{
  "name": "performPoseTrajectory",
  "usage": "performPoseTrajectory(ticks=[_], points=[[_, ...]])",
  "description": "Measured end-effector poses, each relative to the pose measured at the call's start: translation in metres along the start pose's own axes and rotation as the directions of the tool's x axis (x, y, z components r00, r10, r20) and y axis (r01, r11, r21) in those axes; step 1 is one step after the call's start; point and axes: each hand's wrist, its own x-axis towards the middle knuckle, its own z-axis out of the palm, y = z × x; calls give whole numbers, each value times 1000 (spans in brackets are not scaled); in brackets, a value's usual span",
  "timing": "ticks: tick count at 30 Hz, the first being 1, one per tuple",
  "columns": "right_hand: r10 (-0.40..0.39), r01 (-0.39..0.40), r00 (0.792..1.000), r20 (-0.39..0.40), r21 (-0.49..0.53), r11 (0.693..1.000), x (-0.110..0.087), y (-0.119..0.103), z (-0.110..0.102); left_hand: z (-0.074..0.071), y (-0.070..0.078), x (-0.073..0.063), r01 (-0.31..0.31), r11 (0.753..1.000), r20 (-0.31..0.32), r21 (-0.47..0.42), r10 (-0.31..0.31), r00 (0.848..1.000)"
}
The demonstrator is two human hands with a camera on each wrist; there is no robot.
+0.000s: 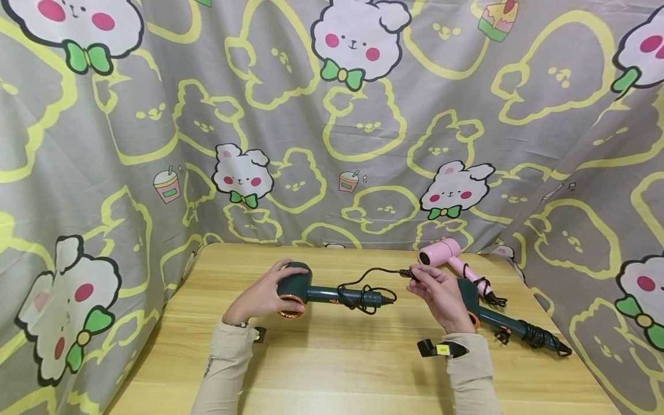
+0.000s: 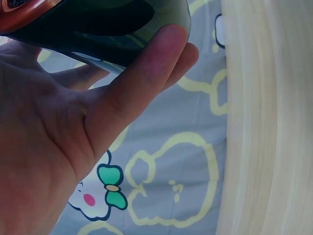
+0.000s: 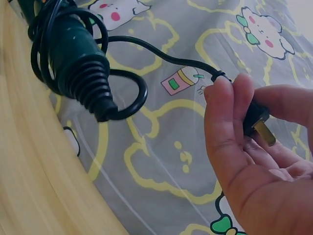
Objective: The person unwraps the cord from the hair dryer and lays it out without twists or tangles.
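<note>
A dark green hair dryer [image 1: 323,294] with a copper-coloured ring lies sideways in the head view, its handle pointing right. My left hand [image 1: 263,295] grips its head between thumb and fingers; the left wrist view shows the thumb [image 2: 151,66] along the glossy green body [image 2: 98,29]. Black cord [image 1: 358,297] loops around the handle. From there it runs to the plug [image 1: 407,273], which my right hand [image 1: 440,294] pinches. In the right wrist view the fingers hold the plug [image 3: 257,117] with a metal prong showing, apart from the handle's ribbed end [image 3: 93,88].
Beside my right hand lies a second dark green hair dryer [image 1: 510,323], partly hidden by that hand, its cord wound on the handle. Behind it is a pink hair dryer [image 1: 441,252]. Patterned grey curtains [image 1: 363,144] enclose the wooden table [image 1: 353,369] at the back and sides.
</note>
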Motion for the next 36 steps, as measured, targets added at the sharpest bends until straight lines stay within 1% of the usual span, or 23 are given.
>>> performPoseTrajectory(ticks=[3,11,22,27,36], points=[[-14,14,1000,13,21,1000,-1,-1,2,0,0,0,7,1000,4,-1,-7,1000],[-60,53,995,77,89,995,-2,-7,4,1,2,0,16,1000,10,-10,-16,1000],[-87,66,986,144,147,987,-7,-12,7,0,1,1,13,1000,6,-25,-13,1000],[-78,51,978,192,141,989,-9,-14,7,0,1,0,9,1000,-3,-22,-9,1000],[-37,18,964,265,76,997,-9,-14,5,-1,0,-1,-1,1000,-17,-20,1,1000]])
